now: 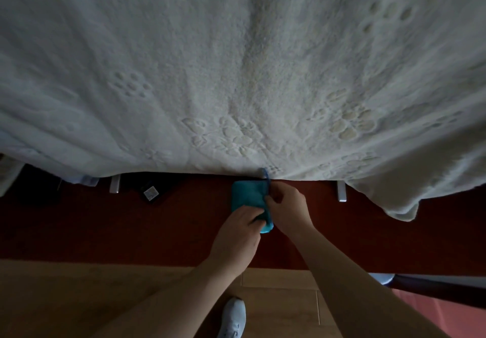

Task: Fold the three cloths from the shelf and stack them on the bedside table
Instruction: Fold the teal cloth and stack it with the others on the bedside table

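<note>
- Teal cloth (248,196) folded into a small thick rectangle, lying on the dark red wooden ledge (131,229) at the foot of the bed, just below the hanging edge of the white blanket (236,74).
- Left hand (238,232) laid on the near part of the cloth, fingers bent over its lower edge, pressing it down onto the ledge; grip closed around that near edge.
- Right hand (286,207) beside the cloth's right edge, thumb and forefinger pinched together on the blue loop (266,179) sewn at the cloth's far right corner; remaining fingers curled in.
- Loop drawn up from the corner, its top end touching the blanket hem.
- Both forearms reaching in from the bottom, converging on the cloth.
- Blanket with raised flower patterns filling the upper part of the view, draped over the bed edge and hanging lower at the right.
- Two pale metal bed legs (115,183) showing under the hem, one left of the cloth, one right.
- Small dark object with a label (151,193) in the shadow under the bed, left of the cloth; cannot tell what.
- Light wooden floor (79,298) below the ledge, with one white shoe (234,316) near the bottom centre.
</note>
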The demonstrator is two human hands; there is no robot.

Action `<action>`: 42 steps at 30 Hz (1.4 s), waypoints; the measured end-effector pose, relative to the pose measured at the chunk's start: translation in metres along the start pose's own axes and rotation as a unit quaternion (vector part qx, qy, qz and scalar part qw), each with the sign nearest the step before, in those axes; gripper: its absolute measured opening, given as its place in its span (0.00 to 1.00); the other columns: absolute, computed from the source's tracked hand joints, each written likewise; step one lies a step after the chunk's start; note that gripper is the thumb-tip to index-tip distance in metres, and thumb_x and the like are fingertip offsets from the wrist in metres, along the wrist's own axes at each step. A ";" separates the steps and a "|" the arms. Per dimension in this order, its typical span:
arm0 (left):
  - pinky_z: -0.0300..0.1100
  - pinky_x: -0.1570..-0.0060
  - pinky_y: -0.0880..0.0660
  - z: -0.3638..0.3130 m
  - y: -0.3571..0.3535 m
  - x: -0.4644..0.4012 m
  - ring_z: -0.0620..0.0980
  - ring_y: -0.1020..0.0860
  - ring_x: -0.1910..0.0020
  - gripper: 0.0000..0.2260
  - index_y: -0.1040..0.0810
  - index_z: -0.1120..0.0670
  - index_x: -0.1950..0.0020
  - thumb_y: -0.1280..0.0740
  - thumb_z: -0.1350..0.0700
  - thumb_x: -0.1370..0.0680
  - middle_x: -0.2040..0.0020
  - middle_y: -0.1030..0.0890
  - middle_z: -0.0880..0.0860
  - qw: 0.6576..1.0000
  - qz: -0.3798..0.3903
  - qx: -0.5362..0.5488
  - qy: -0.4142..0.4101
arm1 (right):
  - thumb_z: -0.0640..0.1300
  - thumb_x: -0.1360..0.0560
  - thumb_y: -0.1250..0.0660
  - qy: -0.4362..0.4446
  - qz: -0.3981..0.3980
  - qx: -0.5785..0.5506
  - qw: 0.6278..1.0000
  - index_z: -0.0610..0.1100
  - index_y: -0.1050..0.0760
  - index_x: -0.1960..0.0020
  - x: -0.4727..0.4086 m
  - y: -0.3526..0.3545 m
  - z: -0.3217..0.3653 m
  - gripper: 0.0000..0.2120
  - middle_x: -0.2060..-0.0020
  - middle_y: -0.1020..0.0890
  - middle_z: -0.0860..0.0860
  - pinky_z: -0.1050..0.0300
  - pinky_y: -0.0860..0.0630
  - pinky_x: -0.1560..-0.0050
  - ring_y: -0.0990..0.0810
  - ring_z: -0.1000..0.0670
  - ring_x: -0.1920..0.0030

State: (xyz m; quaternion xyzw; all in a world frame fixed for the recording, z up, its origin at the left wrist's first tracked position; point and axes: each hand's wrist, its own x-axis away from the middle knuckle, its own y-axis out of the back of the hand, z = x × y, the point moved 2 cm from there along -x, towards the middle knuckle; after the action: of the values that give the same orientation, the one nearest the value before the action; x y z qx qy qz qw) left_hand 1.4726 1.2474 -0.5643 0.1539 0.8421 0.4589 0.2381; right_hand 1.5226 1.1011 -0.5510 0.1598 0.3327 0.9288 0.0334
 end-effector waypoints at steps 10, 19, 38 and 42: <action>0.40 0.49 0.22 0.017 0.015 0.002 0.44 0.21 0.48 0.09 0.18 0.54 0.44 0.36 0.57 0.20 0.47 0.18 0.49 0.988 0.082 0.128 0.039 | 0.48 0.19 0.42 0.271 0.024 0.155 0.950 0.44 0.21 0.32 0.009 -0.025 0.005 0.20 0.29 0.22 0.48 0.44 0.30 0.28 0.29 0.48 0.25; 0.55 0.22 0.46 0.041 0.015 -0.011 0.53 0.50 0.18 0.27 0.48 0.58 0.18 0.52 0.47 0.15 0.17 0.49 0.56 0.976 0.152 -0.148 0.047 | 0.56 0.19 0.66 0.196 0.116 0.390 0.892 0.53 0.63 0.17 0.018 -0.026 -0.029 0.30 0.19 0.64 0.58 0.39 0.59 0.21 0.66 0.47 0.19; 0.43 0.37 0.26 0.026 0.023 -0.023 0.51 0.25 0.37 0.24 0.29 0.52 0.32 0.26 0.54 0.26 0.36 0.26 0.52 0.898 0.014 0.171 0.405 | 0.48 0.27 0.28 -0.093 0.032 0.072 0.993 0.45 0.22 0.40 0.012 -0.011 0.000 0.16 0.48 0.17 0.49 0.56 0.21 0.55 0.18 0.50 0.50; 0.44 0.58 0.19 0.022 0.019 -0.027 0.51 0.18 0.52 0.22 0.25 0.55 0.39 0.23 0.56 0.30 0.47 0.19 0.53 0.794 0.005 0.264 0.548 | 0.43 0.31 0.27 -0.148 0.042 0.032 0.988 0.42 0.18 0.54 0.008 -0.009 0.006 0.07 0.60 0.16 0.49 0.59 0.25 0.66 0.19 0.50 0.62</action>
State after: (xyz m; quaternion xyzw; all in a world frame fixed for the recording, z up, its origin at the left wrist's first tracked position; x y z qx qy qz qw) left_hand 1.5085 1.2603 -0.5512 -0.0620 0.9190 0.2280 -0.3156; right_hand 1.5169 1.1132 -0.5499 0.3104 0.3463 0.8844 0.0384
